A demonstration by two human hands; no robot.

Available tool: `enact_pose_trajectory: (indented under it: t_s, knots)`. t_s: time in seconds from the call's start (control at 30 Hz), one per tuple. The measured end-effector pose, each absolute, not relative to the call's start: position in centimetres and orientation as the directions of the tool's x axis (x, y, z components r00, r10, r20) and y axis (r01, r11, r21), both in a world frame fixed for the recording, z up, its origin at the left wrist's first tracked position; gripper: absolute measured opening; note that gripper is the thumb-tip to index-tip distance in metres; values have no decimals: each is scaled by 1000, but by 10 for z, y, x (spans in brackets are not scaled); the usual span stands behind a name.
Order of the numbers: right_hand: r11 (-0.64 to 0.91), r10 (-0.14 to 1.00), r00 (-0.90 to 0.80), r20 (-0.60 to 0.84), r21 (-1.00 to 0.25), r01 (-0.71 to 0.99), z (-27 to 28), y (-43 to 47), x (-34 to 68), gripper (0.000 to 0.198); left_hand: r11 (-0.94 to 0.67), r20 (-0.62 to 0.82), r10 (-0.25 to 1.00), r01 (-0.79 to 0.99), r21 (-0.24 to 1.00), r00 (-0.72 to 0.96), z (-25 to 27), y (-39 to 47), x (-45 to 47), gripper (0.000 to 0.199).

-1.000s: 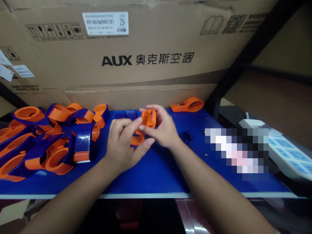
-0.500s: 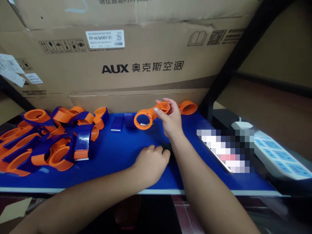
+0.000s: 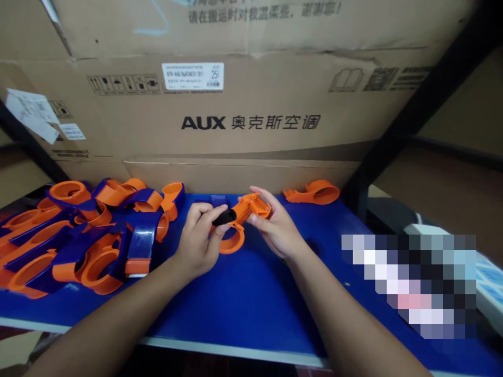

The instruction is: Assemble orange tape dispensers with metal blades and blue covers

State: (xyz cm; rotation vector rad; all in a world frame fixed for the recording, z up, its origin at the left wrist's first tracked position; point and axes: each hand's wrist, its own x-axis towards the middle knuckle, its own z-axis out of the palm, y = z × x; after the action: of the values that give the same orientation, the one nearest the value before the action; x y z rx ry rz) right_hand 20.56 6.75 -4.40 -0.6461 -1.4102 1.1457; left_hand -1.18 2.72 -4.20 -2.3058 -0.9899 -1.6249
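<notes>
My right hand (image 3: 281, 222) is closed around an orange tape dispenser frame (image 3: 251, 207), held in the air with its round ring (image 3: 232, 245) hanging down to the left. Between the thumb and fingers of my left hand (image 3: 200, 238) is a short black hollow tube (image 3: 225, 217). Its open end points right, close to the orange frame; I cannot tell whether they touch. A dark blue piece (image 3: 218, 200) lies on the table behind my left hand, partly hidden.
Several orange and blue tape dispensers (image 3: 138, 238) are piled on the left of the blue table (image 3: 251, 314). Another orange frame (image 3: 320, 192) lies at the back right, before a large cardboard box (image 3: 251, 144). A pixelated area and a white power strip (image 3: 487, 293) are on the right.
My left hand has risen from the table and moved left, now with the black tube in it. The orange frame has turned in my right hand. The camera view has shifted.
</notes>
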Motion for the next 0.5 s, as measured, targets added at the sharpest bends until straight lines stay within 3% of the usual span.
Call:
enact_pose_trajectory:
  t_s: [0.23,0.5]
  knots:
    - [257,857,-411,311,-949,-183,-46,51,192,78,-751,834,543,501,431,97,-36,21,-22,31]
    - [172,829,-487,276,-953,-248,-47,43,184,70,-785,823,559,385,486,102,-32,30,-25,27]
